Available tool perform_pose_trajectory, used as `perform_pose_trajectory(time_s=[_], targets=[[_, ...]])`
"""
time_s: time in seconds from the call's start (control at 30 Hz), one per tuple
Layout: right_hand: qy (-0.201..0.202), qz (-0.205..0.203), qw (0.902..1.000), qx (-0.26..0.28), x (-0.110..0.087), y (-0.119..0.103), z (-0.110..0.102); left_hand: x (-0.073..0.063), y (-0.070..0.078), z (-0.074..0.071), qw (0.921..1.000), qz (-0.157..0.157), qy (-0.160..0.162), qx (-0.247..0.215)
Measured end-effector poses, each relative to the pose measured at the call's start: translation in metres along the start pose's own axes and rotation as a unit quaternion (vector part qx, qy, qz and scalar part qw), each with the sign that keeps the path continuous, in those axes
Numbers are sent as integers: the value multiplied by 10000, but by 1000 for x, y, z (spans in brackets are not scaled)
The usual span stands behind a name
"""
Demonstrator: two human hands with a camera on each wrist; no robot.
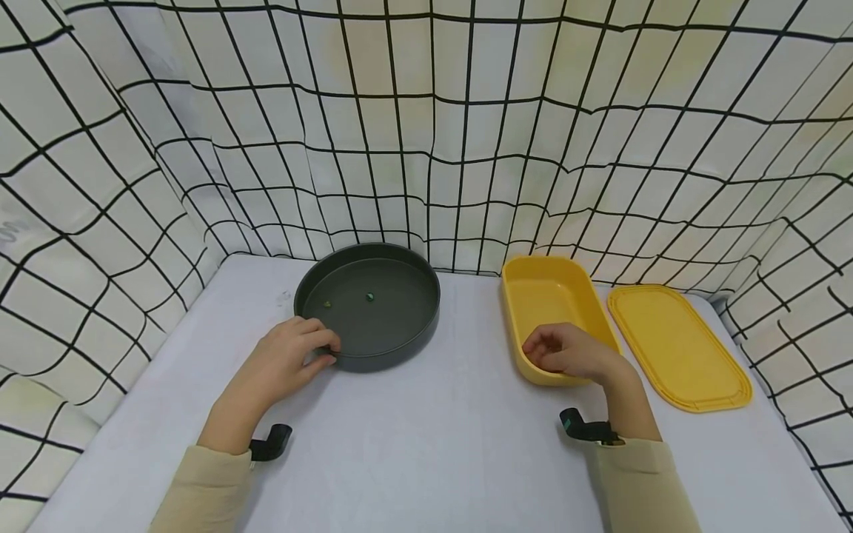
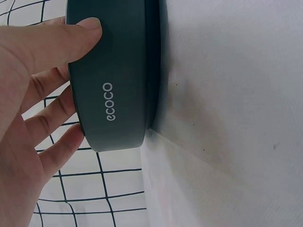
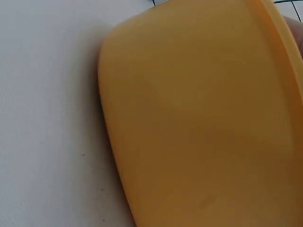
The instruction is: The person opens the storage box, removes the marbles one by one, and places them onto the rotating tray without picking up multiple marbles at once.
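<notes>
My left hand (image 1: 286,363) is at the near-left edge of a round, dark green-grey dish (image 1: 400,337). In the left wrist view its thumb (image 2: 85,35) lies on the dish's outer wall and the fingers are behind the rim, pinching it. Inside the dish lie a tiny dark green piece (image 1: 370,297) and a tiny yellow-green piece (image 1: 326,304). My right hand (image 1: 569,352) reaches into the near end of a yellow rectangular tub (image 1: 549,285), fingers bent. Its fingertips and anything between them are hidden; the right wrist view shows mostly the tub's outer wall (image 3: 189,113).
To the right of the tub a flat yellow lid (image 1: 680,348) lies on the white tabletop (image 1: 426,444). Black netting (image 1: 460,152) over white sheeting stands behind the table and on both sides. Each wrist carries a black camera mount.
</notes>
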State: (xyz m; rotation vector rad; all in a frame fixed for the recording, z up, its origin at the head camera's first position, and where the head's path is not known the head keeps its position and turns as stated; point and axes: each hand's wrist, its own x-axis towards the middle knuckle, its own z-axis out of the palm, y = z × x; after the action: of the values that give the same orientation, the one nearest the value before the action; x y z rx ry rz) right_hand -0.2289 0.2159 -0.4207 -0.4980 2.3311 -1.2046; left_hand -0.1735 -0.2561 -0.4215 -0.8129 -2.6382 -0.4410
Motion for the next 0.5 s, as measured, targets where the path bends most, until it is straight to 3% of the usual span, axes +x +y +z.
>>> perform_pose_trajectory(time_s=[0.5], targets=[[114,-13,9995,-306,3,0,2,1,1,-1,9999,-102,-89,8]])
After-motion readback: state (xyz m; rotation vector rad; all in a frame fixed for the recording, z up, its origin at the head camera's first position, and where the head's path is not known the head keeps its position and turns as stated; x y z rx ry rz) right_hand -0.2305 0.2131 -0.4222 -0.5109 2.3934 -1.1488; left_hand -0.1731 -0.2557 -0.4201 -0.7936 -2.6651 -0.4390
